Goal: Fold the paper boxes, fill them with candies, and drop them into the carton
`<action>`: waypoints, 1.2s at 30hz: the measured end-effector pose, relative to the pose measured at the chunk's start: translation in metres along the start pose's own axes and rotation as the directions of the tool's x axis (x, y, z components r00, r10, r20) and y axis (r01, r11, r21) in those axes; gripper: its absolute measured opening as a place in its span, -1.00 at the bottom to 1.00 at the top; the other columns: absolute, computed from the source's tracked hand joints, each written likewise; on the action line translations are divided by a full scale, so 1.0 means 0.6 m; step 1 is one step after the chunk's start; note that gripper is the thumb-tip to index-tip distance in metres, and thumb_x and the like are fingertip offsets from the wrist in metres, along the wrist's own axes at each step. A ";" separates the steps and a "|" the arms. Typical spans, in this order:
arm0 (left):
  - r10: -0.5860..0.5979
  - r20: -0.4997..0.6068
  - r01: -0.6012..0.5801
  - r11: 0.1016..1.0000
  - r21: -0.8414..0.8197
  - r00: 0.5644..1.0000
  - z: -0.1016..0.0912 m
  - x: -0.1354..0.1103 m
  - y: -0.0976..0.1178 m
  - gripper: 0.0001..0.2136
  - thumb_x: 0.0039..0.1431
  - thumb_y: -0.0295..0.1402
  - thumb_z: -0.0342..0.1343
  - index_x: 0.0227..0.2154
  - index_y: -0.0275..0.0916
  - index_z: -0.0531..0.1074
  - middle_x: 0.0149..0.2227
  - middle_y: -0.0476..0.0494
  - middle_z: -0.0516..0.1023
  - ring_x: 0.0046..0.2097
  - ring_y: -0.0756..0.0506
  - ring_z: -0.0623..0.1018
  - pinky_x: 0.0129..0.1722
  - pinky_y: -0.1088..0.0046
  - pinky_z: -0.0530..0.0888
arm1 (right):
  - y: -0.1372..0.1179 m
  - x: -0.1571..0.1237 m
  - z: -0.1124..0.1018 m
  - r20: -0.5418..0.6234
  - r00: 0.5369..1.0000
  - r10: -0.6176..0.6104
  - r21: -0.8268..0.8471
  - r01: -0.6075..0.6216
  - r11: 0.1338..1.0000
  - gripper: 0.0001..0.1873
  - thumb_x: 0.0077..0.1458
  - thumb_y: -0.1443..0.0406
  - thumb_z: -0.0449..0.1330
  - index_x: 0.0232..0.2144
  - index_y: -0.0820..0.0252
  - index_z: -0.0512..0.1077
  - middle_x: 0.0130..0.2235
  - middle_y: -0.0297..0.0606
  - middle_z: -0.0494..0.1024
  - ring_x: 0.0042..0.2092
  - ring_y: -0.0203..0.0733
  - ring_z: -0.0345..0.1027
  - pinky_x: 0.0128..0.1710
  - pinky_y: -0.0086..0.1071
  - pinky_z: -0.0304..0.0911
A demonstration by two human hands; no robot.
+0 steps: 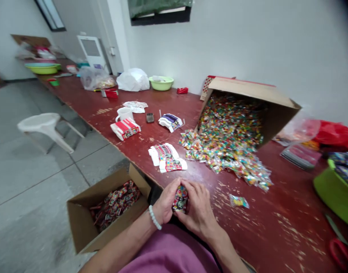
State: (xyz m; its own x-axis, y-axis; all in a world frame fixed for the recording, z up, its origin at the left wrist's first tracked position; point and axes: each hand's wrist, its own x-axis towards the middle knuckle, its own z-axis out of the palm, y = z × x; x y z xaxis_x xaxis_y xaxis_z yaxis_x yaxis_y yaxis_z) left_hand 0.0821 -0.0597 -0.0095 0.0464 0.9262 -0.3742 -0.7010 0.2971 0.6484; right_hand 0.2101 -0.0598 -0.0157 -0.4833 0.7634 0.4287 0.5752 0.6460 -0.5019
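Observation:
Both my hands meet at the near edge of the long red table [276, 227]. My left hand [165, 206] and my right hand [198, 210] are closed together around a small colourful printed packet [180, 198]. Just beyond them lies a fanned stack of flat printed cards [166, 157]. A single small candy bag [239, 201] rests to the right of my hands. A cardboard box tipped on its side [248, 91] spills a heap of small colourful candy bags [228, 144] onto the table.
An open carton [85, 227] of finished packets stands on the floor at my left. More card stacks [125, 128], a white mug [124, 113] and a phone [150, 117] lie farther back. A green basin [336, 193] and red scissors [341, 252] sit right. A white stool [44, 125] stands on the floor.

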 end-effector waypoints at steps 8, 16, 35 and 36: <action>0.000 0.000 0.000 0.998 0.064 1.000 -0.062 -0.028 0.033 -0.72 0.07 -0.22 0.28 -0.23 -0.28 0.47 -0.32 -0.07 0.56 -0.27 -0.05 0.56 -0.22 0.47 0.48 | -0.027 0.031 0.039 0.098 0.995 -0.034 0.332 -0.001 0.943 -0.22 -0.21 0.33 0.38 0.10 0.12 0.24 0.01 -0.11 0.39 0.01 0.03 0.30 0.01 -0.12 0.30; 0.439 -0.285 -0.036 0.592 0.805 0.852 -0.236 -0.069 0.126 -0.47 0.10 0.05 0.10 0.04 -0.17 0.34 -0.08 -0.21 0.49 -0.15 -0.19 0.55 -0.25 0.32 0.49 | 0.096 0.118 0.078 -0.067 0.991 0.115 0.157 -0.104 0.982 -0.48 0.17 0.13 0.19 0.13 0.17 0.26 0.05 -0.01 0.37 0.09 0.06 0.28 0.10 -0.02 0.23; 0.645 0.233 -0.325 0.024 0.946 0.727 -0.143 0.012 0.127 -0.72 0.21 -0.40 0.02 -0.03 -0.19 0.41 0.01 -0.18 0.45 0.03 -0.13 0.47 0.07 0.26 0.39 | 0.159 0.157 0.105 -0.024 0.959 0.282 0.120 -0.278 0.953 -0.47 -0.07 0.00 0.31 -0.14 0.23 0.47 -0.14 -0.02 0.45 -0.09 0.11 0.31 -0.08 -0.11 0.23; 0.640 0.246 -0.335 0.019 0.942 0.728 -0.139 0.015 0.127 -0.72 0.20 -0.41 0.03 -0.03 -0.19 0.41 0.01 -0.18 0.46 0.02 -0.13 0.48 0.05 0.27 0.41 | 0.158 0.156 0.101 -0.024 0.952 0.306 0.156 -0.299 0.941 -0.52 -0.03 0.02 0.28 -0.16 0.24 0.47 -0.17 -0.04 0.47 -0.14 0.07 0.33 -0.13 -0.14 0.25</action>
State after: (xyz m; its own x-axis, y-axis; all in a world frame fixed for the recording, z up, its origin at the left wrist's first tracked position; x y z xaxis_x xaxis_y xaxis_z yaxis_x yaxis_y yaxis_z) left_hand -0.0304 -0.0481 -0.0187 -0.2398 0.9214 0.3057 0.6416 -0.0859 0.7622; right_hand 0.1795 0.0733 -0.0687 -0.2683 0.9242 0.2720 0.5826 0.3805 -0.7182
